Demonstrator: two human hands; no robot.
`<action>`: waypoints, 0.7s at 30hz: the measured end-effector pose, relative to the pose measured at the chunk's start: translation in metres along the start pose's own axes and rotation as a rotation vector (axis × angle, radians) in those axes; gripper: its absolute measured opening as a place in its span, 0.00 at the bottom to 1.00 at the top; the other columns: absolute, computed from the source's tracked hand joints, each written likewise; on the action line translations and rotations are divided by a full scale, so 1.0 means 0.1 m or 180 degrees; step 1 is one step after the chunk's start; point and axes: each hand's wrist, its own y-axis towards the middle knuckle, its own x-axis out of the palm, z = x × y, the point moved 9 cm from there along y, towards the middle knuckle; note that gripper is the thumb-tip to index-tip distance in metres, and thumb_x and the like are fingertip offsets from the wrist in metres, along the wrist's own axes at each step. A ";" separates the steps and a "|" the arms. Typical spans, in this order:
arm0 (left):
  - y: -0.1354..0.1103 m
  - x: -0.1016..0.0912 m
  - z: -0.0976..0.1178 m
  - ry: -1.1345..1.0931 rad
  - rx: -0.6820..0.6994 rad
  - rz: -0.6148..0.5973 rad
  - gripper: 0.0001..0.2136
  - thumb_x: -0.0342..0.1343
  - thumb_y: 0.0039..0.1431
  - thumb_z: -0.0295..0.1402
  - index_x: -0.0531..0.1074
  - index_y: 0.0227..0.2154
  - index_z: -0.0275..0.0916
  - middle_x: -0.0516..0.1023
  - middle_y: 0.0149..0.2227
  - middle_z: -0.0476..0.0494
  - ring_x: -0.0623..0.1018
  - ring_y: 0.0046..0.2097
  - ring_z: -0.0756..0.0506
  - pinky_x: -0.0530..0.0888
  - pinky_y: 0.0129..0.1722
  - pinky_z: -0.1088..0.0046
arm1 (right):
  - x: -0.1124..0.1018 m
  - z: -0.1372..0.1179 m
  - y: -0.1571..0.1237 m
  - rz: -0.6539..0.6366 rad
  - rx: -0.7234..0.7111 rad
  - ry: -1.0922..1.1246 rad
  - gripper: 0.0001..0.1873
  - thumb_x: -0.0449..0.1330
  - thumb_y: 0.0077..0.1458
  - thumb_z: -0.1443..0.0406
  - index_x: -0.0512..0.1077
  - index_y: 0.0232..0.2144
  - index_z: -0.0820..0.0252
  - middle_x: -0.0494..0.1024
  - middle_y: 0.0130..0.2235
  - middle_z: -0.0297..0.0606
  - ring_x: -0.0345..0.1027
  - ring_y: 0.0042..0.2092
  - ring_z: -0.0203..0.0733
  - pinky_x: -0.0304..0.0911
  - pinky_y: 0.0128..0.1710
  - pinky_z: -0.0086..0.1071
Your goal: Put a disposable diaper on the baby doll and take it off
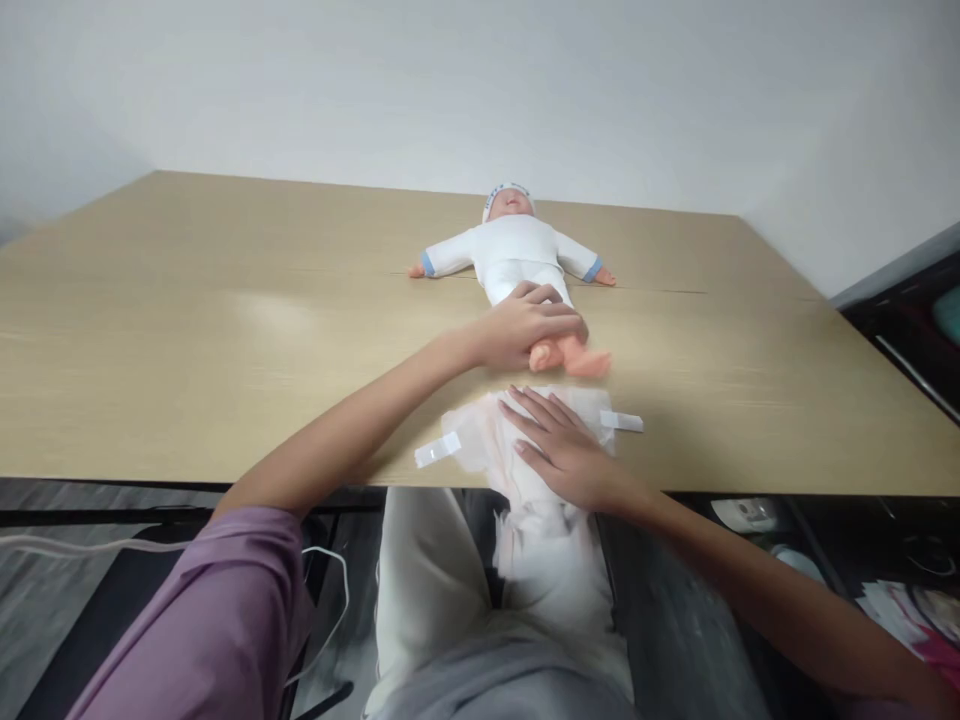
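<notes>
A baby doll [517, 242] in a white outfit with blue cuffs and a printed cap lies on its back, head toward the wall. My left hand [529, 325] is wrapped round its lower legs, just above the orange-pink feet. Below the feet an unfolded white diaper [480, 425] lies on the table's front edge, its tabs spread to both sides and its near end hanging over the edge. My right hand [559, 445] rests flat on the diaper with its fingers apart.
The wooden table [225, 350] reaches back to a pale wall. A white cable [337, 575] hangs at the lower left. Under the table's right side are a white object [744, 515] and other items, partly hidden. A dark piece of furniture [915, 320] stands at the right.
</notes>
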 end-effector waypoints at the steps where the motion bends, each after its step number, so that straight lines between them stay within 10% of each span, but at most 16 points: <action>1: 0.05 -0.11 -0.04 -0.0150 -0.0037 0.0119 0.18 0.55 0.69 0.35 0.78 0.59 0.46 0.84 0.60 0.40 0.76 0.60 0.30 0.68 0.62 0.48 | 0.00 0.03 0.06 0.0011 -0.0041 -0.0031 0.32 0.45 0.82 0.55 0.53 0.83 0.43 0.54 0.83 0.35 0.47 0.84 0.47 0.46 0.84 0.59; 10: 0.28 -0.98 -0.41 -0.1230 -0.0477 0.0888 0.23 0.69 0.65 0.54 0.80 0.54 0.43 0.85 0.52 0.43 0.84 0.58 0.33 0.80 0.57 0.54 | -0.08 0.46 1.06 0.0246 -0.0197 -0.0469 0.32 0.40 0.83 0.59 0.60 0.80 0.59 0.59 0.82 0.44 0.52 0.82 0.51 0.47 0.83 0.55; 21: 0.11 -1.27 -0.58 -0.1386 -0.0730 0.1264 0.27 0.68 0.66 0.58 0.77 0.58 0.44 0.85 0.54 0.49 0.83 0.64 0.30 0.82 0.60 0.50 | -0.37 1.21 2.32 0.0469 0.0292 -0.0321 0.32 0.51 0.82 0.56 0.64 0.77 0.67 0.64 0.79 0.54 0.57 0.79 0.63 0.52 0.80 0.54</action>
